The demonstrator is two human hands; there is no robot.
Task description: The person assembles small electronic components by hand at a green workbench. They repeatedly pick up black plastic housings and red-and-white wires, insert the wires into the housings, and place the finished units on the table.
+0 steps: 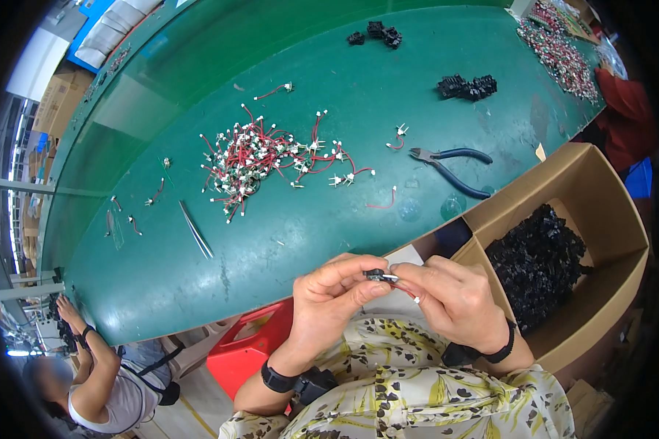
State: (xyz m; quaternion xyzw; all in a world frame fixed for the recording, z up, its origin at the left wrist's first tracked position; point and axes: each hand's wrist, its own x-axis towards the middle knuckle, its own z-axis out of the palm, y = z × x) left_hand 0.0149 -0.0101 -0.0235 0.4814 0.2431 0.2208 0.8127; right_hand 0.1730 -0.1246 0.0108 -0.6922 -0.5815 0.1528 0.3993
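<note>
My left hand (334,295) pinches a small black plastic connector (374,275) between thumb and forefinger, close to my chest below the table edge. My right hand (454,298) holds a short red wire with a white terminal end (408,290) and its tip meets the connector. Both hands touch at the fingertips. Up on the green table (161,278) lies a tangled heap of red wires with white terminals (260,157).
Blue-handled pliers (450,164) and metal tweezers (195,229) lie on the table. Black connector clusters (467,87) sit farther back. A cardboard box (600,212) of black connectors stands at my right. A red bin (249,351) is below. Another person sits lower left.
</note>
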